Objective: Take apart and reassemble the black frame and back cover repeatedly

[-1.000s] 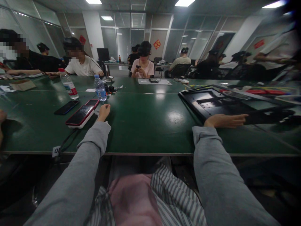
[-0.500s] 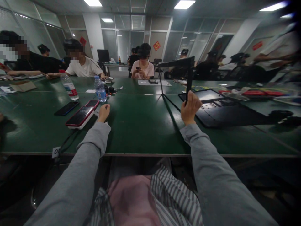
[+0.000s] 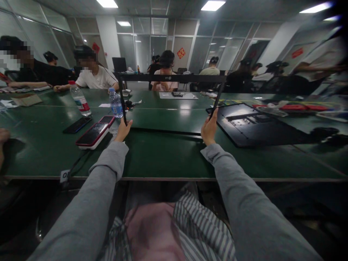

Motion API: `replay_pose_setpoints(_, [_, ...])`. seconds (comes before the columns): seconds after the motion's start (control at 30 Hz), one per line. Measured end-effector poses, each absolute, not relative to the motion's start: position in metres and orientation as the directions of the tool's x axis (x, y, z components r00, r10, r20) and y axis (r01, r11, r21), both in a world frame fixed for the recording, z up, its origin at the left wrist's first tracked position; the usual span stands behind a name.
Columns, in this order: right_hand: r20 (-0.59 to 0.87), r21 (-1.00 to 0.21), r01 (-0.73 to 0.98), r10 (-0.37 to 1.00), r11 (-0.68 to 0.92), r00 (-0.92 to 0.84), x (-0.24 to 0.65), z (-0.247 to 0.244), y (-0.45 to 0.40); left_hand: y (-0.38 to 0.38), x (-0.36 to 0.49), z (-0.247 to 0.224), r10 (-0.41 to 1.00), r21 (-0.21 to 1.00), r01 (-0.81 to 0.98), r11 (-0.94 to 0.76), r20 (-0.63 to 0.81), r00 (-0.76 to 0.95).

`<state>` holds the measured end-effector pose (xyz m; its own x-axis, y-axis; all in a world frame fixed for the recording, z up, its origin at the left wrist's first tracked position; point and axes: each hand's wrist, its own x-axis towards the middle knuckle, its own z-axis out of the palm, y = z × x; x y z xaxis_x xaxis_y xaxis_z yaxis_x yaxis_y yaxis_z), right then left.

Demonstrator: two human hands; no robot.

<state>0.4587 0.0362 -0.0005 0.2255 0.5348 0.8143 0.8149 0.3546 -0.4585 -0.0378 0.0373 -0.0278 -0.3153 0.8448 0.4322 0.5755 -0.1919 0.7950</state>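
A thin black rectangular monitor bezel [image 3: 152,78] with a small pale logo stands upright above the green table, its hollow middle showing the room behind. My left hand [image 3: 123,131] is closed around its left side near the lower corner. On the opposite side, my right hand [image 3: 210,129] grips the right edge, also low down. The bottom strip of the bezel runs between both hands, close to the tabletop. To the right of my right hand lies a flat black panel [image 3: 261,128] with a cut-out section along its upper part.
Left of my left hand are a red-edged handheld device [image 3: 94,136], a dark phone [image 3: 77,125] and two water bottles [image 3: 116,104] [image 3: 81,100]. Red items [image 3: 304,108] and cables lie at the far right. Several people sit around the green table [image 3: 163,156].
The bezel has swung round from edge-on at the right to face me, spanning both hands. My left hand has taken hold of its left side; my right hand has shifted slightly left.
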Motion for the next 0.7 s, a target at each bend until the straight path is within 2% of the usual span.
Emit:
replay_pose_setpoints(0.13, [0.712,-0.529,0.805,0.658,0.270,0.247,0.463,-0.011,0.039,0.036,-0.035,-0.023,0.884,0.822,0.552,-0.140,0.355,-0.304])
replay_pose_setpoints(0.23, [0.620,-0.538,0.820,0.750,0.196,0.228,0.467,-0.021,0.046,0.033,-0.033,-0.019,0.895,0.818,0.571,-0.067,0.301,-0.328])
replay_pose_setpoints(0.4, [0.503,-0.573,0.808,0.838,0.139,0.213,0.478,-0.034,0.061,0.027,-0.035,-0.016,0.876,0.655,0.750,0.095,0.303,-0.375])
replay_pose_setpoints(0.57, [0.470,-0.660,0.747,0.820,0.081,0.326,0.491,-0.039,0.066,0.014,-0.029,-0.014,0.875,0.466,0.876,0.124,0.365,-0.318])
replay_pose_setpoints(0.7, [0.397,-0.651,0.759,0.856,0.009,0.331,0.493,-0.040,0.064,0.002,-0.022,-0.009,0.886,0.409,0.898,0.164,0.339,-0.316])
